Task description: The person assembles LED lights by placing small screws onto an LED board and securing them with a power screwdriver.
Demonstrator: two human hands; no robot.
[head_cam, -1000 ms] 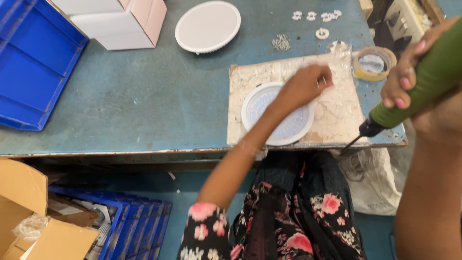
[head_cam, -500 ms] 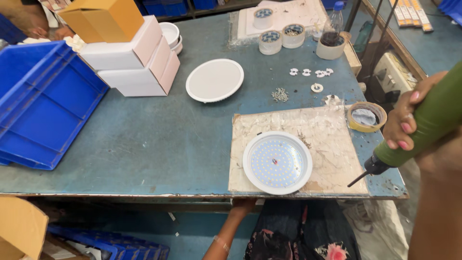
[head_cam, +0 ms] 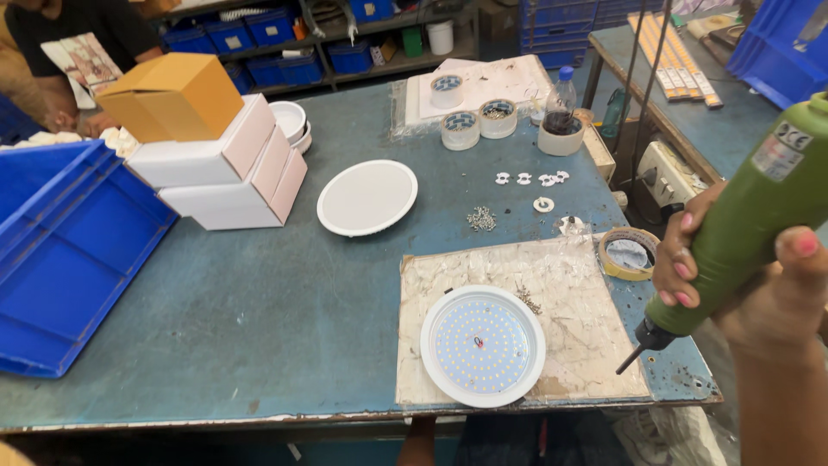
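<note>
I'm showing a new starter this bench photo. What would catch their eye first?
Probably the green power screwdriver held in the right hand at the right edge, tip pointing down over the table corner. Next, the round white light panel dotted with tiny lamps, lying on a worn board near the front edge. At left sits a big blue tray.

right hand [head_cam: 759, 276] raised at the frame's right edge, fingers wrapped round a green electric screwdriver [head_cam: 750, 224], thumb on top, bit tilted down-left | right forearm runs down out of view | left hand out of sight, only a forearm sliver at the bottom edge
</note>
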